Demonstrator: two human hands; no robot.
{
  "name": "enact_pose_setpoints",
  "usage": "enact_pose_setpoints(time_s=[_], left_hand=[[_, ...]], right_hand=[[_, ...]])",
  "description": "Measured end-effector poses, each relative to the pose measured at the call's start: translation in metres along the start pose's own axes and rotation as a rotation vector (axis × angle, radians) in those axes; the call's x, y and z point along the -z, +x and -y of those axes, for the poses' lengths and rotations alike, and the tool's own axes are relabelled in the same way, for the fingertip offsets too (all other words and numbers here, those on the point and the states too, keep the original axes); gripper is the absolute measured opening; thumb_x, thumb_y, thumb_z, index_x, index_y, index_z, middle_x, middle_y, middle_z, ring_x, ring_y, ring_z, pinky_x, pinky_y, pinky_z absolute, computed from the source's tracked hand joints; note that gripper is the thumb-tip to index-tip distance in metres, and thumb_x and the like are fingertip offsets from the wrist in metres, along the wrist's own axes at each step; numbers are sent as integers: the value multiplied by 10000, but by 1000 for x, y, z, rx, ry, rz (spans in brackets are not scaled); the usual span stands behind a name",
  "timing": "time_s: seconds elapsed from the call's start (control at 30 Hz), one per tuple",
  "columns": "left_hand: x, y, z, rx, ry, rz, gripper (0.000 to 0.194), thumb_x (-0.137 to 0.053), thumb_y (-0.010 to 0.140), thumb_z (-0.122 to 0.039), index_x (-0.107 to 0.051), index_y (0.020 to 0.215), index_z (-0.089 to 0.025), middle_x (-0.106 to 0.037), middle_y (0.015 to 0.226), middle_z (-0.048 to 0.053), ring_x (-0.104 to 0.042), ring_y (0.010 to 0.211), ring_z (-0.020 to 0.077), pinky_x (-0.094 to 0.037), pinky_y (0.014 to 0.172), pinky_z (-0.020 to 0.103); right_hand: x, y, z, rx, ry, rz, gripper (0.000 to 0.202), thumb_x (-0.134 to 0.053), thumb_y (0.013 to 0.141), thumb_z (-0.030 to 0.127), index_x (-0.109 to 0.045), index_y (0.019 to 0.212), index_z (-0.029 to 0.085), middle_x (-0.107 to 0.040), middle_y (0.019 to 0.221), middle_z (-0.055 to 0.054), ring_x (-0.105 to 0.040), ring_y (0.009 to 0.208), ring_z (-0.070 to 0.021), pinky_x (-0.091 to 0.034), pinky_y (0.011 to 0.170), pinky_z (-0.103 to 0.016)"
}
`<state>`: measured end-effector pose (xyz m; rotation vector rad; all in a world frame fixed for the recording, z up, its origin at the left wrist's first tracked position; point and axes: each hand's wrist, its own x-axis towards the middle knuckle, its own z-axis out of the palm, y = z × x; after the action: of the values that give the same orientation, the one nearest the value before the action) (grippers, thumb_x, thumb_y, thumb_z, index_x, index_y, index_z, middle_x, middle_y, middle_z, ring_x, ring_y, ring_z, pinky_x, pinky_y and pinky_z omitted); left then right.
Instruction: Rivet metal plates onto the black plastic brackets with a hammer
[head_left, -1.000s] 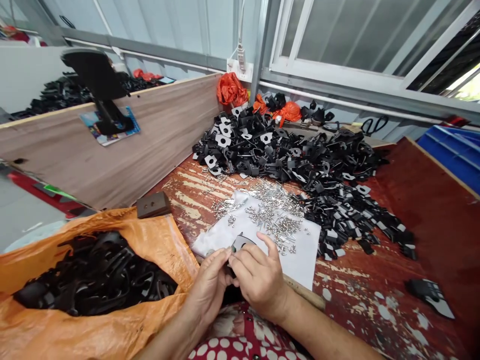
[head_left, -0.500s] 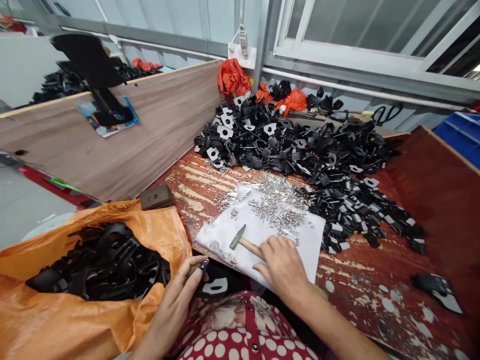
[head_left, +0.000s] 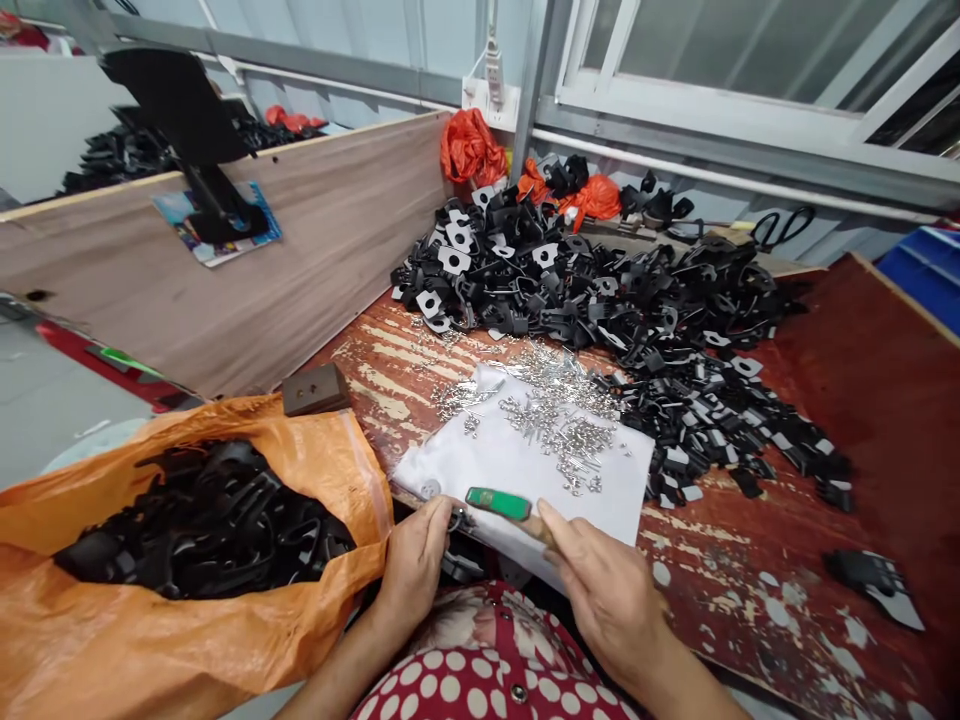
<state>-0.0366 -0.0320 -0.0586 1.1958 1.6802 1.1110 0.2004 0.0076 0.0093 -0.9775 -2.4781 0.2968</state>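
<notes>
My right hand (head_left: 604, 575) is closed round the wooden handle of a hammer (head_left: 498, 503), whose green head is raised over the near edge of the white cloth (head_left: 442, 460). Close to the hammer head, my left hand (head_left: 417, 550) pinches a small black plastic part (head_left: 459, 519) at the table's front edge. Fingers cover much of that part, so its full shape is hidden. On the cloth and just behind it lie many small silvery metal pins (head_left: 574, 435).
A big heap of black plastic parts (head_left: 570, 290) spreads over the back and right of the red table (head_left: 735, 570). An orange sack (head_left: 187, 640) of black parts stands at left, near a brown block (head_left: 315, 390). A wooden partition (head_left: 330, 220) borders the left side.
My left hand has moved right and up to the table edge with the black part. My right hand has lifted and turned the hammer, so its head is beside my left fingers.
</notes>
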Motion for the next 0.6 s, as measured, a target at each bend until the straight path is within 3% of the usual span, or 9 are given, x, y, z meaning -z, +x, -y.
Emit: enact_pose_setpoints(time_s=[0.13,0.27,0.4,0.53,0.6], left_hand=[[0,-1,0,-11,2,-22,405,-365,1013,-441,-541,711,-236,-469,609,-46,-475,587,174,-357,586,290],[1,-2,-1,3,2,-33,397,-390,1014,-455,-567,727,-245,-490,620,-34,-499,595,193,-384,583,304],[2,0,-4,21,10,-40,414,-390,1009,-491,-597,745,-248,-513,625,-18,-522,611,216,-410,590,316],[6,-3,-11,3,-12,-19,468,-412,976,-582,-598,714,-241,-547,613,-14,-539,605,207,-440,573,293],[13,-11,-18,-16,-23,30,456,-473,945,-612,-680,818,-227,-618,657,-3,-601,659,223,-484,584,286]], right_hand=[[-14,-3,1,15,-61,99,564,-344,1016,102,-368,1567,220,-626,783,-32,-627,640,-181,-518,562,-282],[-16,-7,0,18,-12,7,598,-374,1018,113,-290,1600,222,-620,793,-33,-627,678,-182,-517,598,-282],[-18,-7,-1,-25,-21,161,577,-341,1020,111,-336,1580,249,-634,802,-30,-624,645,-179,-506,589,-283],[-16,2,-1,-147,94,252,546,-416,1031,156,-340,1564,247,-686,982,-50,-666,821,-190,-536,729,-298],[-17,9,-1,-196,67,264,508,-497,1006,163,-424,1505,222,-678,1064,-73,-646,913,-213,-534,793,-324]])
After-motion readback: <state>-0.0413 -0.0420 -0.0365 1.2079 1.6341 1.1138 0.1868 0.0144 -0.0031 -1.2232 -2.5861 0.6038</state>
